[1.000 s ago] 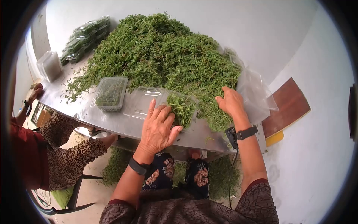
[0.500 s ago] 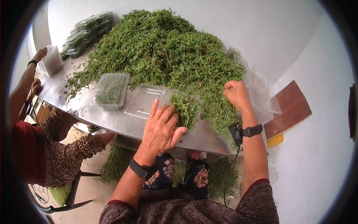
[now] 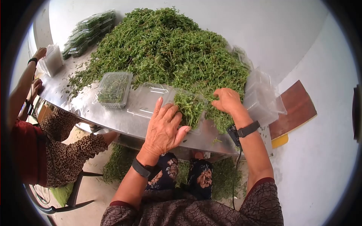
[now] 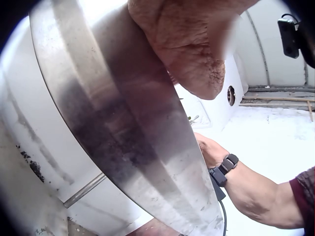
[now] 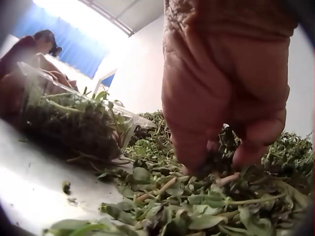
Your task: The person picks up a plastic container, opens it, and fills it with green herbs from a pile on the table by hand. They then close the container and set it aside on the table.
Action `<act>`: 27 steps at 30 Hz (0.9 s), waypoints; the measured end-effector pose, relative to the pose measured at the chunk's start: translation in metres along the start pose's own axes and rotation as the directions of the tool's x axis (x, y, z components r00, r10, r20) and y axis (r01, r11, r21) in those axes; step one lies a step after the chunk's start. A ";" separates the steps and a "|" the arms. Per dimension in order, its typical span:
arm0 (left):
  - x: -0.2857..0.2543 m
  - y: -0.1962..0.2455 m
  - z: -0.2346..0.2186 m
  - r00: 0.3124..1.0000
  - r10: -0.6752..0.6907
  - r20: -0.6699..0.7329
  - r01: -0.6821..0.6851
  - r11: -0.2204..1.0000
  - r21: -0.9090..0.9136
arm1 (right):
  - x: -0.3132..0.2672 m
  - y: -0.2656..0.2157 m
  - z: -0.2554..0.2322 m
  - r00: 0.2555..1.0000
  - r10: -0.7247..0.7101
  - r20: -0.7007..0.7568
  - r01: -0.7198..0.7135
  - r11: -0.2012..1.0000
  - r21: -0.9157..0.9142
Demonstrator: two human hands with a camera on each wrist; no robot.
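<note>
My left hand (image 3: 164, 126) rests on the near side of an open clear plastic clamshell box (image 3: 145, 101), its fingers loosely bent over the leafy green sprigs (image 3: 188, 107) inside and its thumb out. The box's lid lies folded out to the left. Just right of the box, my right hand (image 3: 229, 101) dips into the big heap of loose greens (image 3: 162, 49). In the right wrist view its fingers and thumb (image 5: 197, 142) close down around some sprigs, the tips partly hidden among leaves. The left wrist view shows the left hand's underside (image 4: 184, 44) above the metal edge.
A closed, filled clamshell (image 3: 114, 90) sits left on the metal table (image 3: 90, 113). Filled boxes (image 3: 88, 32) are stacked at the back left. Empty containers (image 3: 264, 96) stand right, before a brown board (image 3: 296, 109). Another person's hand (image 3: 40, 53) touches a container stack (image 3: 52, 60) at far left.
My right hand rose over the right of the heap, then came left and down into the greens beside the box. My left hand stays put. The other person's hand reached the container stack.
</note>
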State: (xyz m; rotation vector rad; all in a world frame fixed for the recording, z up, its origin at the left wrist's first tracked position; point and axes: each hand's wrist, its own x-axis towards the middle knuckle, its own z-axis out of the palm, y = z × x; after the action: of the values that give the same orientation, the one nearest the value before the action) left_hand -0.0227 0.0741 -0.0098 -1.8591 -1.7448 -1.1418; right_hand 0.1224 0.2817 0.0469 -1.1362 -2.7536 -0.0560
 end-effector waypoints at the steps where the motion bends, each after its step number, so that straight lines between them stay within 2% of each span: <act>1: 0.000 0.000 0.000 1.000 0.001 0.002 -0.001 1.000 0.000 | 0.004 0.000 0.002 1.000 0.002 0.000 -0.002 1.000 0.001; 3: 0.000 -0.001 0.000 1.000 0.005 -0.006 -0.005 1.000 -0.007 | 0.011 -0.001 0.003 0.997 0.028 0.072 -0.014 0.983 -0.182; 4: 0.000 -0.001 0.000 1.000 0.005 -0.005 -0.005 1.000 -0.007 | 0.009 0.001 0.001 0.997 0.028 0.072 -0.014 0.983 -0.181; 6: 0.001 -0.002 0.000 1.000 0.024 -0.004 -0.024 1.000 0.007 | 0.001 0.009 -0.004 0.970 -0.083 -0.227 0.121 0.980 0.159; 7: 0.001 -0.001 0.000 1.000 0.023 0.000 -0.023 1.000 0.002 | -0.005 0.006 -0.014 0.972 -0.079 -0.222 0.116 0.980 0.159; 9: 0.001 -0.001 -0.001 1.000 0.013 -0.008 -0.013 1.000 -0.007 | -0.017 0.001 -0.035 0.970 0.092 -0.226 0.001 0.925 0.381; 10: 0.001 0.000 -0.001 1.000 0.015 -0.010 -0.015 1.000 -0.003 | -0.020 0.007 -0.034 0.960 0.075 -0.268 0.034 0.923 0.383; 11: 0.001 -0.001 -0.001 1.000 0.014 -0.011 -0.014 1.000 -0.007 | -0.023 0.010 -0.036 0.961 0.076 -0.267 0.032 0.924 0.380; 12: 0.001 -0.001 -0.001 1.000 0.015 -0.014 -0.015 1.000 -0.009 | -0.026 0.011 -0.039 0.984 0.148 -0.099 -0.107 0.936 0.335; 13: 0.001 -0.001 -0.001 1.000 0.016 -0.017 -0.017 1.000 -0.011 | -0.029 0.012 -0.041 0.971 0.229 0.066 -0.238 0.934 0.267; 17: 0.000 -0.001 0.000 1.000 0.012 -0.025 -0.012 1.000 0.000 | -0.041 0.018 -0.030 0.979 0.197 0.051 -0.203 0.960 0.192; 20: 0.000 -0.001 0.001 1.000 0.019 -0.024 -0.019 1.000 -0.007 | -0.047 0.007 -0.033 0.962 0.261 0.083 -0.270 0.955 0.124; 26: 0.001 0.000 -0.001 0.999 0.021 -0.033 -0.021 1.000 0.007 | -0.045 0.006 -0.014 0.980 0.182 0.084 -0.188 0.980 0.069; 27: 0.001 0.000 -0.001 0.999 0.025 -0.044 -0.025 1.000 0.004 | -0.043 0.010 -0.008 0.986 0.161 0.048 -0.163 0.985 0.052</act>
State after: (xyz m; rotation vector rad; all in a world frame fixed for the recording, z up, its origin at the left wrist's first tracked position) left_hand -0.0230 0.0744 -0.0082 -1.8348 -1.6936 -1.1604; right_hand 0.1603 0.2577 0.0478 -1.3571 -2.6703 0.0658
